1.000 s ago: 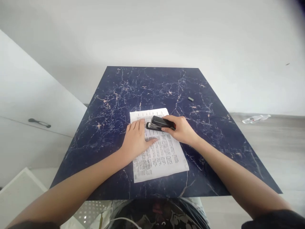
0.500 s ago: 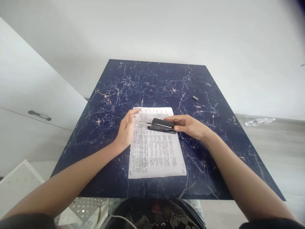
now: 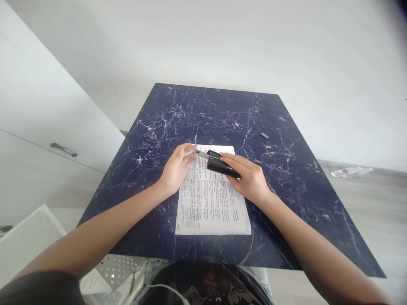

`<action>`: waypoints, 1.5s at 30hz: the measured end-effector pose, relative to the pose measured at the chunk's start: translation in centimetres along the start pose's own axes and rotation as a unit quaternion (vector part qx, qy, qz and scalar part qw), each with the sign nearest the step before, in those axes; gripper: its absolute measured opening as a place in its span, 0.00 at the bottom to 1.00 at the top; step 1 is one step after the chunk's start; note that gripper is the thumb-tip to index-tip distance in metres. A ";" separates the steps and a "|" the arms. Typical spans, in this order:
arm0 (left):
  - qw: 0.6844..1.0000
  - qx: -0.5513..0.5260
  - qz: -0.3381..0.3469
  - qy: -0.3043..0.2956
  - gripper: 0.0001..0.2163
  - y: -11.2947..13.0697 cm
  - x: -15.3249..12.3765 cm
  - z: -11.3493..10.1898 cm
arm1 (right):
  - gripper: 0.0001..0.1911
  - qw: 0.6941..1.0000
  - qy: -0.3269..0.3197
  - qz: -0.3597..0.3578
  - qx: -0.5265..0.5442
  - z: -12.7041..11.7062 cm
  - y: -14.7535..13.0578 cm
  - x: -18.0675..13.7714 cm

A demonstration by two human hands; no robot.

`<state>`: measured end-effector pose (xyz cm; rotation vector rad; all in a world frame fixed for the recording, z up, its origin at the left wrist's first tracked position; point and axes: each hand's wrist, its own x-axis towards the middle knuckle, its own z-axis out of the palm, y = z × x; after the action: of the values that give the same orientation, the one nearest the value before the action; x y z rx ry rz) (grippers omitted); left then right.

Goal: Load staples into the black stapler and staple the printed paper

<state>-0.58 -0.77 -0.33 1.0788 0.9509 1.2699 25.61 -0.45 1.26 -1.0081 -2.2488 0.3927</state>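
Observation:
My right hand (image 3: 249,176) is closed around a black stapler (image 3: 222,166) held over the printed sheets. A silver metal strip (image 3: 202,154) sticks out of the stapler's left end. At that strip's tip is my left hand (image 3: 178,167), its thumb and fingers apart; whether they touch the metal cannot be made out. Under both hands lies the paper (image 3: 216,212), covered in dense lines of print, partly hidden at its top by the hands and the stapler.
The paper rests on a dark blue marble-patterned table (image 3: 143,169). Farther back on the right lies a small dark greenish block (image 3: 264,135). A clear plastic item (image 3: 351,171) is beyond the table's right edge. White cabinet doors (image 3: 38,106) stand on the left.
My right hand has turned the stapler over and tilted it, with the metal strip now higher. My left hand has moved right, up to the strip's tip. The view has shifted slightly.

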 end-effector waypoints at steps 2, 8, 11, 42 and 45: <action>0.995 -0.057 -0.067 -0.055 0.27 0.4 0.1 0.0 | 0.24 0.996 -0.014 -0.048 -0.071 -0.3 -1.0 -0.1; 0.987 -0.052 -0.106 -0.108 0.20 0.8 0.3 0.0 | 0.27 0.986 -0.078 -0.061 -0.133 -0.3 -2.0 0.2; 0.987 -0.045 -0.092 -0.127 0.17 0.8 0.5 -0.3 | 0.27 0.992 0.017 -0.032 -0.120 -0.2 -1.3 0.3; 0.919 0.337 0.144 0.143 0.20 2.0 4.7 -7.8 | 0.05 0.983 -0.043 0.154 0.092 0.3 1.2 -0.4; 0.907 0.379 0.128 0.133 0.19 2.1 4.4 -7.2 | 0.05 0.983 -0.048 0.151 0.088 0.2 1.4 -0.4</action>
<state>-7.70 4.20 0.07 1.6983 1.6299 1.3046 26.43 0.20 0.24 -1.2598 -2.1020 0.7729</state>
